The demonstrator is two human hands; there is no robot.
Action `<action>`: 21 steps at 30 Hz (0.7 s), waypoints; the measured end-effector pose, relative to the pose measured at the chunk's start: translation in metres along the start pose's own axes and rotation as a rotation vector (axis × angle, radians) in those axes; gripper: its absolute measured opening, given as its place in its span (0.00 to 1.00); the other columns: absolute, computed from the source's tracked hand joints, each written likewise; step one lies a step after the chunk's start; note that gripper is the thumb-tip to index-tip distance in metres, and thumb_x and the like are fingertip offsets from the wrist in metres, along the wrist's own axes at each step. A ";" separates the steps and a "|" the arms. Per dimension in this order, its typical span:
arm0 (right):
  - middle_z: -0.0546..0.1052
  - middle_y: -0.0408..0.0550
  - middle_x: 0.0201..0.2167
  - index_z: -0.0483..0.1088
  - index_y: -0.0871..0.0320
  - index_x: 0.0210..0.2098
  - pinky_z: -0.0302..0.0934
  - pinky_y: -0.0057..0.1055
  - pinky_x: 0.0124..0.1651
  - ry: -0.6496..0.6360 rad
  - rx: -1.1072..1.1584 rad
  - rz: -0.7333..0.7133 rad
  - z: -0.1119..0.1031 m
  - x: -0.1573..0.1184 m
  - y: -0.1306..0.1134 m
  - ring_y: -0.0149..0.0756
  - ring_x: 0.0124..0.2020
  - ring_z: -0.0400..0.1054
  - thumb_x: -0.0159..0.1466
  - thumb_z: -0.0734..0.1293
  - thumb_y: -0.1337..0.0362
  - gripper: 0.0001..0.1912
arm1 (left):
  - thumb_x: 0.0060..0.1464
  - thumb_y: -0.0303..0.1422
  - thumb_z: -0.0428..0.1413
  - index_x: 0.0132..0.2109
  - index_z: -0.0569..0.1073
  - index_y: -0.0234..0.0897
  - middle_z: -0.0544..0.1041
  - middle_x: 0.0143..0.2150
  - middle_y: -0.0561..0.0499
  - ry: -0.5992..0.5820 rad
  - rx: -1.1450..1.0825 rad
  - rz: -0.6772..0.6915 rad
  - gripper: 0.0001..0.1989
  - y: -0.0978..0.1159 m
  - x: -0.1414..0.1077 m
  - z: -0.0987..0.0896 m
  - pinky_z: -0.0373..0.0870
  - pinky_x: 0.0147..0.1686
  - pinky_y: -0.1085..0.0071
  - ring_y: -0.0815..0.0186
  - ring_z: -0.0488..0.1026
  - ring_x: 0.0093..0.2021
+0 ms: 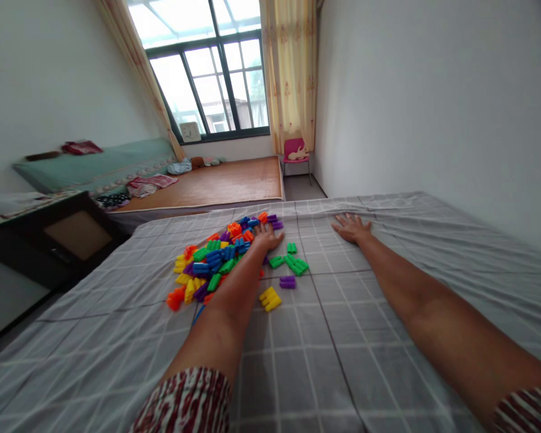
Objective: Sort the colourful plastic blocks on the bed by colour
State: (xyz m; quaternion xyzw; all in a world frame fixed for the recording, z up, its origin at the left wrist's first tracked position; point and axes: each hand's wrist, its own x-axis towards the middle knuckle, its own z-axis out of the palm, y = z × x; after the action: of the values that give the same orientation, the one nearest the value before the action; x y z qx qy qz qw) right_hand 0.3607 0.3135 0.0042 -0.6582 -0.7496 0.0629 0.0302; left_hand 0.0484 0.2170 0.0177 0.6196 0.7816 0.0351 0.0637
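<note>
Left hand (267, 236) lies flat and open on the far edge of a pile of blocks (216, 260), gathering them on the bed (342, 337); right hand (351, 228) rests open beside the pile. Next, curl fingers to scoop.

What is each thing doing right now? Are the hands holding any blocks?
Left hand: open, flat on the block pile, gripping nothing.
Right hand: open, palm down on the bedsheet, apart from the blocks.
Plastic building blocks: loose in a heap, a few scattered to the side.
Yellow block: lying alone beside the left forearm.
Grey checked bedsheet: spread out, slightly wrinkled.
Curtains: drawn open.
</note>
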 end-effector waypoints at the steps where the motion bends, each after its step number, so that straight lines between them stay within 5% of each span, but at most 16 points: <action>1: 0.42 0.46 0.72 0.45 0.40 0.69 0.33 0.70 0.60 0.000 0.001 0.000 0.000 0.002 0.000 0.58 0.70 0.36 0.62 0.42 0.35 0.39 | 0.55 0.59 0.35 0.69 0.52 0.32 0.52 0.70 0.40 0.001 -0.001 -0.007 0.45 0.000 0.001 0.000 0.40 0.66 0.48 0.43 0.39 0.70; 11: 0.40 0.44 0.72 0.43 0.40 0.69 0.31 0.66 0.63 -0.025 -0.009 -0.025 0.000 0.011 0.002 0.55 0.70 0.33 0.62 0.42 0.35 0.39 | 0.54 0.61 0.32 0.71 0.42 0.33 0.37 0.73 0.41 -0.043 -0.007 -0.039 0.48 0.000 -0.005 0.003 0.37 0.66 0.46 0.39 0.32 0.70; 17: 0.45 0.49 0.71 0.42 0.46 0.70 0.38 0.62 0.64 -0.065 0.032 -0.054 -0.012 -0.037 0.026 0.53 0.70 0.39 0.63 0.42 0.37 0.40 | 0.56 0.59 0.36 0.70 0.47 0.36 0.43 0.72 0.38 -0.071 0.005 0.013 0.43 0.000 -0.029 -0.016 0.45 0.64 0.47 0.43 0.40 0.70; 21: 0.46 0.46 0.71 0.46 0.46 0.69 0.37 0.62 0.64 -0.024 0.001 -0.077 -0.007 -0.087 0.063 0.52 0.70 0.39 0.64 0.44 0.38 0.39 | 0.62 0.49 0.40 0.63 0.63 0.33 0.55 0.69 0.38 0.150 0.014 0.300 0.31 0.024 -0.073 -0.023 0.44 0.67 0.54 0.51 0.47 0.70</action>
State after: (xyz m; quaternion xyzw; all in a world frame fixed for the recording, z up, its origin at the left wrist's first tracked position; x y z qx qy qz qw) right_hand 0.4355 0.2358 0.0063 -0.6279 -0.7748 0.0701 0.0241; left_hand 0.0850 0.1521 0.0477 0.7252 0.6832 0.0849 -0.0050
